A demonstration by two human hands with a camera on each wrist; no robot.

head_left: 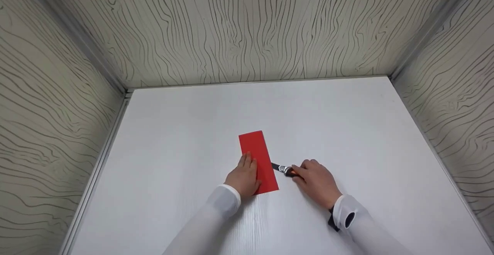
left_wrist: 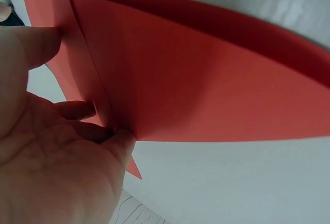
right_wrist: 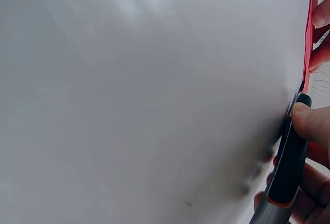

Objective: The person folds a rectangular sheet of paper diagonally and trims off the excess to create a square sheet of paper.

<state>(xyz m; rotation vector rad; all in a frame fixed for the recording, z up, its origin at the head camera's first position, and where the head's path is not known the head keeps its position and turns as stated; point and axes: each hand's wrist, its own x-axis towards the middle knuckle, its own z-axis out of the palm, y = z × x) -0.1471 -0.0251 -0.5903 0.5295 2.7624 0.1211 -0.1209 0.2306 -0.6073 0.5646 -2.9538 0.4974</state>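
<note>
A strip of red folded paper [head_left: 256, 143] lies slanted near the middle of the white table. My left hand [head_left: 242, 178] presses its lower left part with fingers extended. In the left wrist view the layers of the red paper [left_wrist: 191, 85] part along the upper edge, and thumb and fingertips touch it near the fold line. Gripped in my right hand [head_left: 318, 181] is a utility knife [head_left: 288, 171] with a black and orange handle. Its blade reaches the paper's right edge, the tip hidden there. The right wrist view shows my thumb on the knife handle [right_wrist: 290, 162].
The white table [head_left: 185, 124] runs back to wood-grain patterned panels [head_left: 247, 31] on three sides. Grey metal framing [head_left: 92, 46] lines the corners. A dark band [head_left: 332, 221] shows at the right wrist, below the white sleeve.
</note>
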